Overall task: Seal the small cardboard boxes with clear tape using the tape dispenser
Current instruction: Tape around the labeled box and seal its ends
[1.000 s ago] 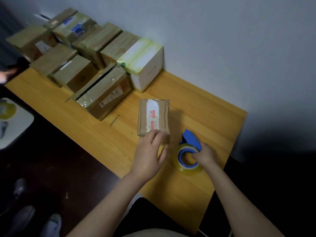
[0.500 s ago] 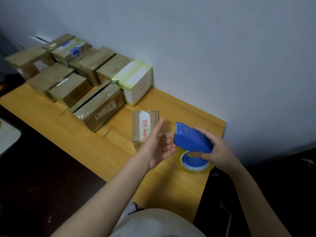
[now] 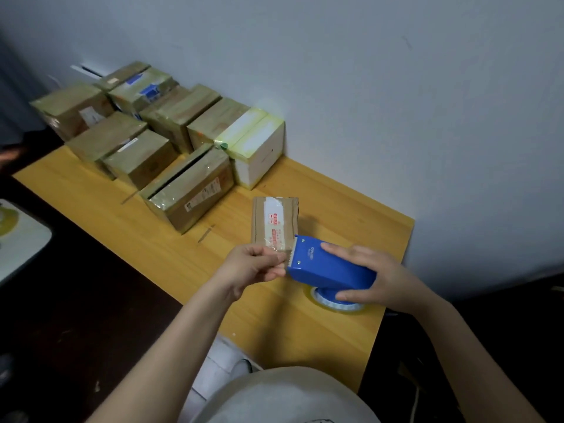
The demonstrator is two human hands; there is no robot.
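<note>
Since the earlier frames the blue plastic tape dispenser (image 3: 331, 267) has been lifted from the yellow wooden counter (image 3: 320, 337) and turned, so that its toothed front edge is now pointed at the left hand (image 3: 251, 267). That hand, which was spread open half a second ago, is now closed in a pinch.

At the back left of the counter a group of taped brown cardboard boxes (image 3: 131, 148) is set against the pale grey wall (image 3: 396, 87), and a white box with yellowish tape (image 3: 259, 151) is placed at the right end of the group. The nearest one, a long brown box with a printed label (image 3: 189, 193), is seen with a dark slit along its top. A thin brown sliver (image 3: 206, 234) is lying on the bare wood between this box and the hands.

The small flat brown cardboard box (image 3: 274, 218), with a white label printed in red, is lying alone on the counter, just beyond the left hand. Its near edge is hidden by the left fingers (image 3: 263, 251) and by the dispenser's front, so contact cannot be judged. A short end of clear tape (image 3: 279, 254) is pinched between the left thumb and fingers, directly at the toothed edge. The dispenser is grasped by the right hand (image 3: 377, 277), with fingers (image 3: 337, 248) laid over its top and the thumb underneath, beside the roll of clear tape (image 3: 335, 303).
</note>
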